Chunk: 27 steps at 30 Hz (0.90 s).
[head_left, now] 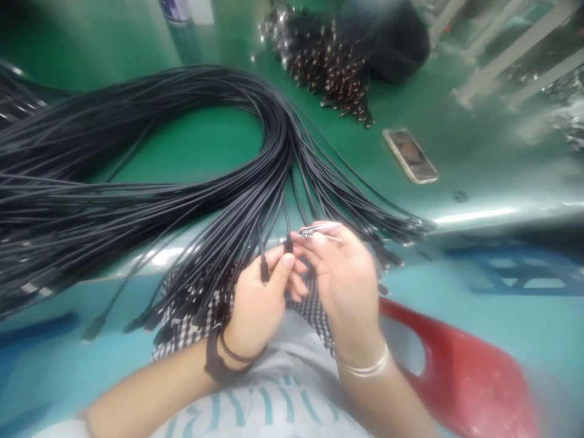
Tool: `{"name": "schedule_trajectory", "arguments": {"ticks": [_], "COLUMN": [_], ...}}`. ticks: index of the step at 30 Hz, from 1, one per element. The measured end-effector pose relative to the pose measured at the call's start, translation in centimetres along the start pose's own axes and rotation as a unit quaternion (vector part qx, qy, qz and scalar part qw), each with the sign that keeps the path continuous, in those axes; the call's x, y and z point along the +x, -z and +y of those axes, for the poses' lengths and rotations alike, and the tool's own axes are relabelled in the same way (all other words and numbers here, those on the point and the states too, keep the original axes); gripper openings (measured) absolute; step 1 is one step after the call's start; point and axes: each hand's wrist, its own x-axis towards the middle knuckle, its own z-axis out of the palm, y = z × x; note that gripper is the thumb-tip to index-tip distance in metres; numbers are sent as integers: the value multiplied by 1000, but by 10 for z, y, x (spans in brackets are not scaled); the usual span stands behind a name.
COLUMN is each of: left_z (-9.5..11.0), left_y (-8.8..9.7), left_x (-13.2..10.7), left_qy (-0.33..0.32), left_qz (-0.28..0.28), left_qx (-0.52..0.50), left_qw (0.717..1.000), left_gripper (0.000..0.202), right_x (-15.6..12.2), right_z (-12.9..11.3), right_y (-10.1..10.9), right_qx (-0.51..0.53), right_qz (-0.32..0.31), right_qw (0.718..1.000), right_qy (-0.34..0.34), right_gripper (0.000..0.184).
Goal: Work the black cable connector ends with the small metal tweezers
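My left hand [261, 298] is closed on a black cable, its thumb and fingers pinching the dark connector end [288, 244]. A second cable end [264, 269] rests against the same hand. In my right hand [343, 274] is a small silver nail clipper [319, 229], gripped between thumb and fingers with its jaws beside the pinched connector. Whether the jaws touch the cable cannot be made out. A thick bundle of black cables [214, 82] loops over the table, and many loose connector ends hang over the front edge around my hands.
A phone [410, 156] lies on the green table [219, 137], right of the bundle. Behind it sits another heap of black cables with metal-tipped ends [337, 73]. A red plastic stool or chair [474, 371] stands low on the right. A purple-and-white container [176, 11] is at the back.
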Motion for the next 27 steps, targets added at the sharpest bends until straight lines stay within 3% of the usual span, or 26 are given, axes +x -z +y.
{"name": "schedule_trajectory", "arguments": {"ticks": [12, 27], "left_z": [7, 3], "left_y": [4, 6], "left_x": [3, 3], "left_qy": [-4, 22], "left_qz": [-26, -51], "left_qx": [69, 28], "left_qw": [997, 998], "left_gripper": [20, 20], "right_x": [8, 5], "right_z": [5, -1], "right_y": [-3, -6], "right_qx": [-19, -105], "right_qz": [33, 41], "right_qw": [999, 993], "right_qy": [10, 32], "right_gripper": [12, 7]}}
